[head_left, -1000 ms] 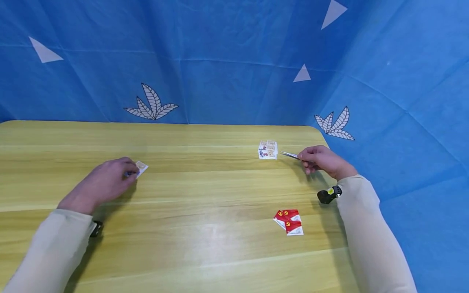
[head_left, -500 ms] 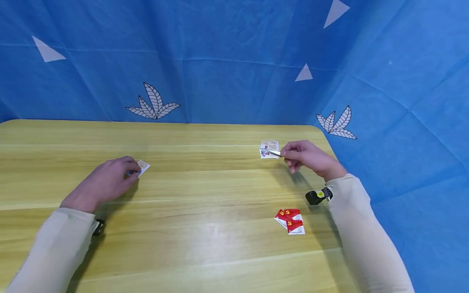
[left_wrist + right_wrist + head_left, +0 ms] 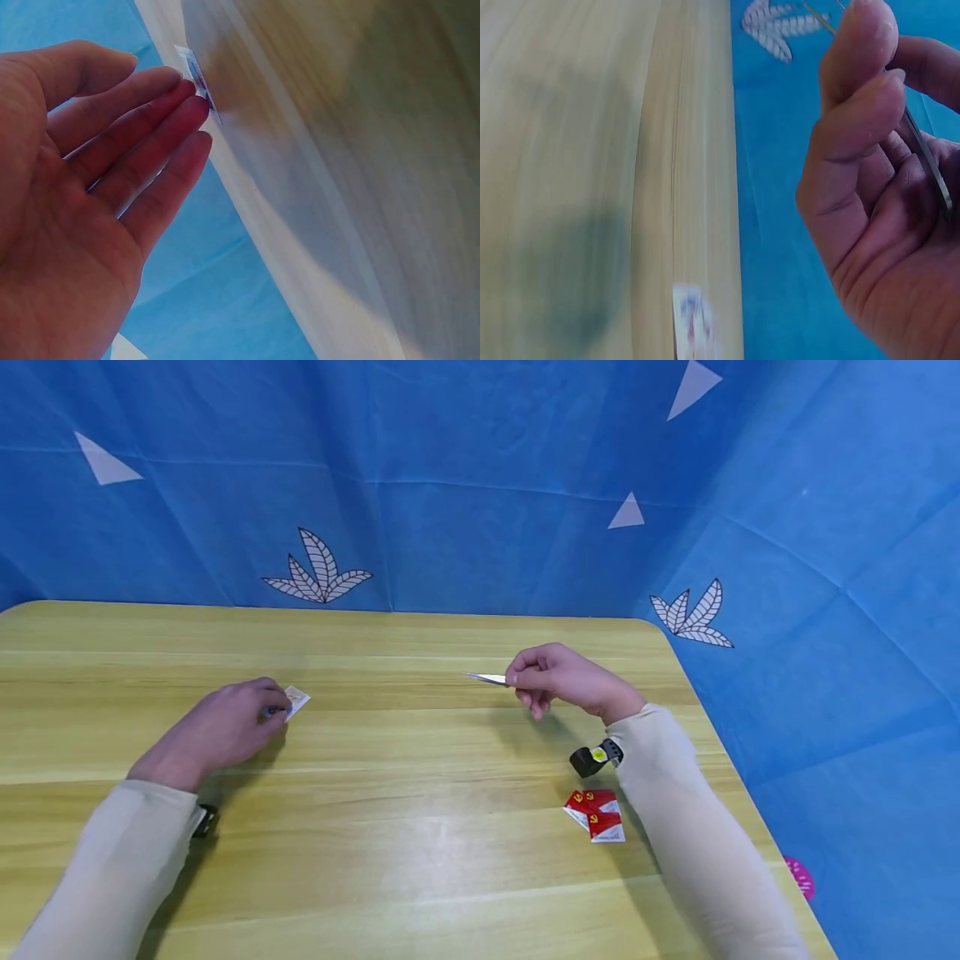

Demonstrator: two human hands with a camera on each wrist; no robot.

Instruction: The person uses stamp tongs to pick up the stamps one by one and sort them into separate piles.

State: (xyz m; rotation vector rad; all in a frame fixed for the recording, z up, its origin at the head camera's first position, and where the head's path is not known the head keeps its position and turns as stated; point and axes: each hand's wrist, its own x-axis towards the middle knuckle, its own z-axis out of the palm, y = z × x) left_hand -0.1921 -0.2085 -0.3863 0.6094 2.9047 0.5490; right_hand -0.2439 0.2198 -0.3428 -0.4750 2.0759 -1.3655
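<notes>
My right hand point(image 3: 562, 681) pinches a pair of metal tweezers point(image 3: 489, 679), whose tips point left above the table point(image 3: 420, 743); the shaft of the tweezers point(image 3: 926, 161) runs back across the palm in the right wrist view. On the left, my left hand point(image 3: 232, 727) lies low over the table, its fingertips at a small stamp point(image 3: 297, 700). In the left wrist view the fingers are nearly straight and the thumb stands apart from that stamp point(image 3: 198, 79). Another group of stamps point(image 3: 692, 322) is hidden behind my right hand in the head view.
Several red-and-white stamps point(image 3: 596, 817) with yellow emblems overlap on the table, close to the right wrist's black camera point(image 3: 592, 760). Blue cloth point(image 3: 480, 485) hangs behind the table's back edge and along its right side.
My right hand has moved left with the tweezers, passing over the group of stamps, which it now covers in the head view. The left hand has stayed at its stamp.
</notes>
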